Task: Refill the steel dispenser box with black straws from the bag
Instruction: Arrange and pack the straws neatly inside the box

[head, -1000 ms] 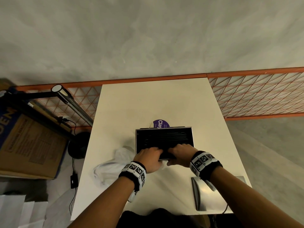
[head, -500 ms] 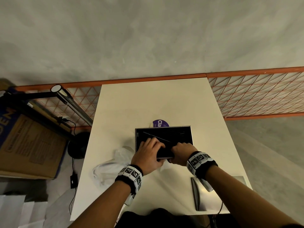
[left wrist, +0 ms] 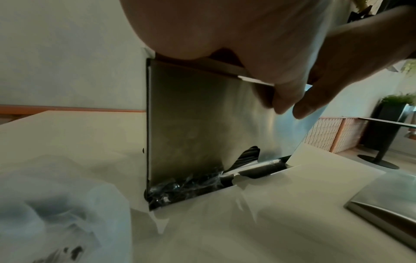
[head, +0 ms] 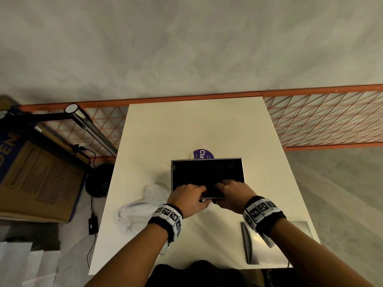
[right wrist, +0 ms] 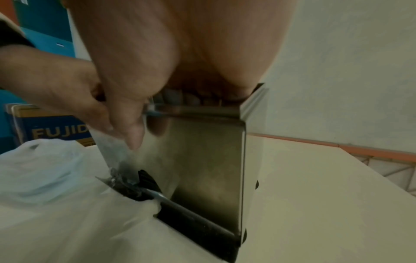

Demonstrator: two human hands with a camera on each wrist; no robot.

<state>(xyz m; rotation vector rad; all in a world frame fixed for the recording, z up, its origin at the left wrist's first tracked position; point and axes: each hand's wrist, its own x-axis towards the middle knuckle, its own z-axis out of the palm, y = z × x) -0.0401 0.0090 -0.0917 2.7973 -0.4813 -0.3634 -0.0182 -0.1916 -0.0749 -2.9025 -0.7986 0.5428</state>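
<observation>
The steel dispenser box point(head: 243, 170) stands upright on the white table point(head: 186, 125) with its top open. Black straws point(head: 207, 172) lie inside and show at its bottom slot point(left wrist: 247, 156). My left hand point(head: 188, 195) and right hand point(head: 234, 193) sit side by side on the near rim. Their fingers reach down into the box and their thumbs hang outside on the front wall point(left wrist: 191, 124). What the fingertips touch inside is hidden. The white plastic bag point(head: 141, 210) lies crumpled just left of the box.
The flat steel lid point(head: 259, 245) lies at the table's near right corner. A purple label point(head: 202, 154) peeks out behind the box. A cardboard carton point(head: 37, 179), a lamp point(head: 83, 119) and an orange mesh fence point(head: 321, 119) surround the table.
Half a second ago my left hand lay further in over the straws, with one slanted straw showing. It has drawn back to the near rim and the straws lie level.
</observation>
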